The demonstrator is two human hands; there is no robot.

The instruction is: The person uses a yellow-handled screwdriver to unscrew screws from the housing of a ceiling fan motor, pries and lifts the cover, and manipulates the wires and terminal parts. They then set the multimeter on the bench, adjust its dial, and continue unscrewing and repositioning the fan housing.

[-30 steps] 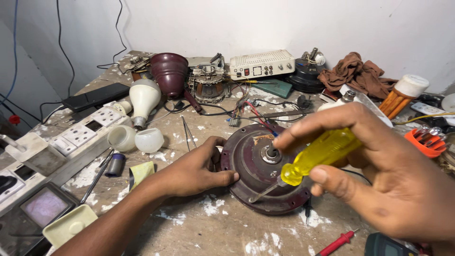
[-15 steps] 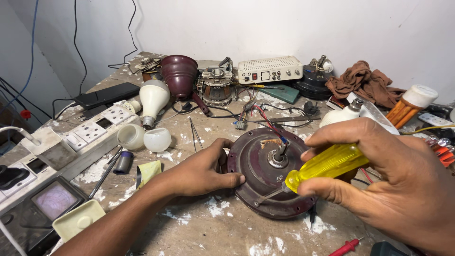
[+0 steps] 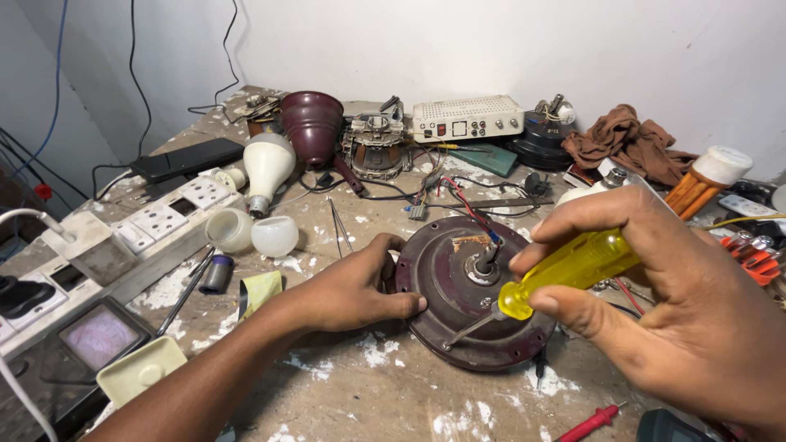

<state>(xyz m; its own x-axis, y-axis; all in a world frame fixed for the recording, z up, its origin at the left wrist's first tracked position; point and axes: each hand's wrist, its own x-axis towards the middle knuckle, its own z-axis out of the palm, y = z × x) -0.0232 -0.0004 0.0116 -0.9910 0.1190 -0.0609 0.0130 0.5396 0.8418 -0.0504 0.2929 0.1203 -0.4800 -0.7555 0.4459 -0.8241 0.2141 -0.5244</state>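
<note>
Clearly the work centres on the round, dark maroon metal motor housing [image 3: 475, 290], which lies flat on the paint-spattered workbench [image 3: 368, 385] in the lower middle of the frame. The left hand [image 3: 348, 286] is pressed against its left rim, fingers curled closed on the edge. The right hand [image 3: 663, 303] is wrapped tight around a screwdriver with a translucent yellow plastic handle [image 3: 569, 270], whose thin steel shaft slants down to the housing's face. As I judge it, doing this well means keeping the tip seated squarely, pushing along the shaft, and bracing the rim so the disc cannot spin. At the housing's centre a short spindle rises beside red and blue wires. Further up and left lie a smooth white bulb [image 3: 266, 168] and a glossy maroon cone-shaped cover [image 3: 311, 123].
</note>
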